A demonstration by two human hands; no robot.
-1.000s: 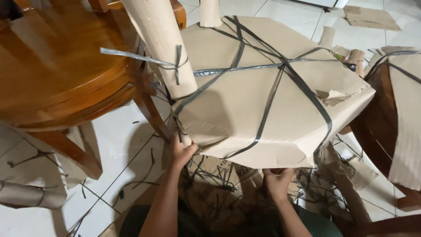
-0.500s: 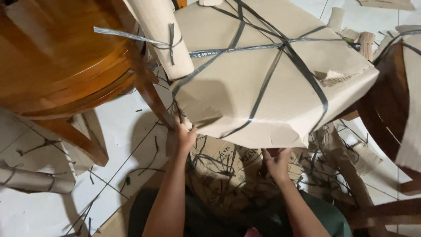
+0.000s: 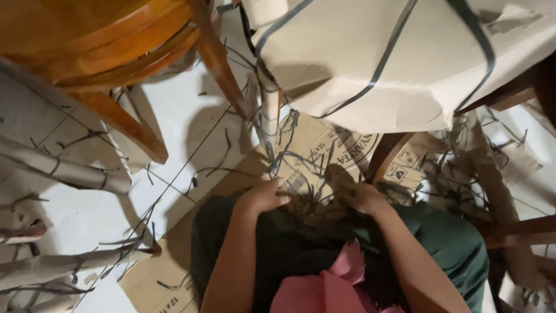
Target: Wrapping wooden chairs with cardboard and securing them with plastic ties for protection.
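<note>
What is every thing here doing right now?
Left hand: down on lap, holding nothing clear.
Right hand: down on lap, grip unclear.
Wrapped chair: cardboard-covered, strapped.
Wooden chair: unwrapped.
Flat cardboard: lying on floor.
Cut straps: loose, scattered.

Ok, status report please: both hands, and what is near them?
Left hand and right hand low on lap, grip unclear. Cut strapping on flat cardboard nearest. Wrapped chair overhead.

Tangled dark plastic straps (image 3: 301,165), heaped on flattened cardboard (image 3: 324,145)
</note>
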